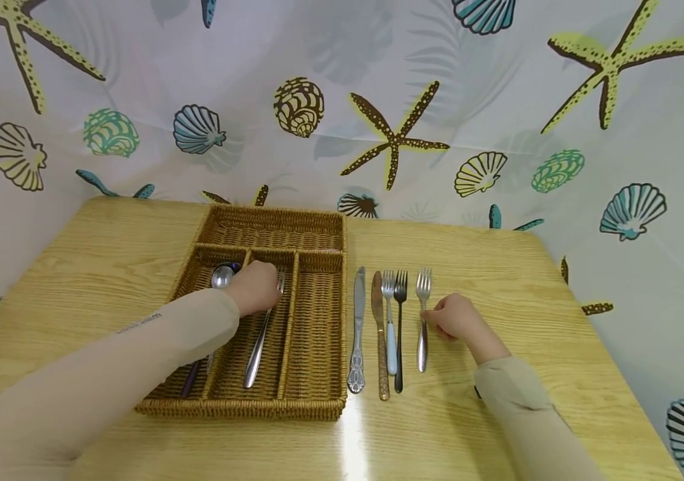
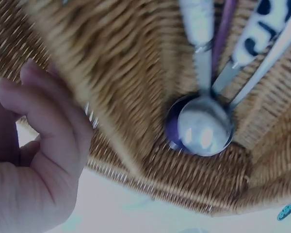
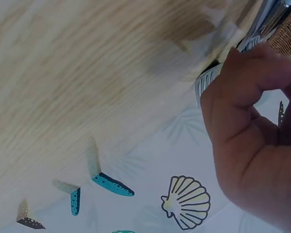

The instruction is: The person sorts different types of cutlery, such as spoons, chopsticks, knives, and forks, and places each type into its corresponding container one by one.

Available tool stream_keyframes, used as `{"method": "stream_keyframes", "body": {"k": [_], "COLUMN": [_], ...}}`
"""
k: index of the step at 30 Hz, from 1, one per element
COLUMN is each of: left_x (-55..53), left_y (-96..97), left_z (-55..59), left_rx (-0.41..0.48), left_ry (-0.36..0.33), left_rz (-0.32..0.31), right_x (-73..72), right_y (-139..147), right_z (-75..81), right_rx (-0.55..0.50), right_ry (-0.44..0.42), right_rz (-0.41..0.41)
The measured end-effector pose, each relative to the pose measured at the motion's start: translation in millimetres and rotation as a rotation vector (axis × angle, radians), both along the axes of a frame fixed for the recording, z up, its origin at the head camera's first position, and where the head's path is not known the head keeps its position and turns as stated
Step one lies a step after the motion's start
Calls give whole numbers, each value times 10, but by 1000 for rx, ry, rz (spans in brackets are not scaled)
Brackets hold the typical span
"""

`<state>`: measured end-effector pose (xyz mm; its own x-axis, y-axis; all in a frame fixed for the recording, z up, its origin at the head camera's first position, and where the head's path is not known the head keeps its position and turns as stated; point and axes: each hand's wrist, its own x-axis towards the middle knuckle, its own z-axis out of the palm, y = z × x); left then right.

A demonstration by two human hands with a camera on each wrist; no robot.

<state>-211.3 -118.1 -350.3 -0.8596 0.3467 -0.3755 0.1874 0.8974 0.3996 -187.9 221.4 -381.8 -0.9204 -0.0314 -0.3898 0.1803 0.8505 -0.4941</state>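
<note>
My left hand (image 1: 256, 287) is inside the wicker tray (image 1: 312, 409), over its middle compartment. Its curled fingers hold a silver fork (image 1: 260, 344) near the neck, the handle slanting toward the tray's front. In the left wrist view the hand (image 2: 53, 141) hides most of that fork; a bit of the tines shows beyond the fingers. My right hand (image 1: 455, 315) pinches another silver fork (image 1: 423, 284) about mid-length, on the table right of the tray. Tines of that fork (image 3: 208, 82) peek out behind the right hand (image 3: 252, 116) in the right wrist view.
Spoons (image 2: 206, 126) lie in the tray's left compartment. Between tray and right hand are an ornate silver knife (image 1: 357, 347), a brown-handled knife (image 1: 381, 354), a blue-handled fork (image 1: 391, 341) and a black fork (image 1: 399, 334). A shell-print cloth (image 1: 318, 40) hangs behind the wooden table (image 1: 456, 427).
</note>
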Motion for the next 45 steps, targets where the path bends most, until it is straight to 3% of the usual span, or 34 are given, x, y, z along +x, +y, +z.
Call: {"method": "stream_keyframes", "body": {"k": [5, 13, 19, 25, 36, 45], "left_x": [-19, -36, -59, -56, -46, -40], "left_y": [-40, -112, -123, -28, 187, 353], "left_z": [200, 369, 368, 343, 371, 380], "left_rx": [101, 183, 286, 360, 431, 412], "left_ry": [38, -25, -109, -182, -231, -206], "left_rz": [17, 102, 170, 184, 200, 161], "right_x": [-48, -73, -70, -43, 43, 102], "right_y": [-15, -8, -14, -119, -375, -588], "right_z": [-82, -96, -66, 40, 221, 325], "right_rx": [-3, -199, -247, -296, -334, -371], "right_ry": [-41, -155, -159, -150, -128, -87], "right_rz": [-3, -39, -23, 24, 39, 89]}}
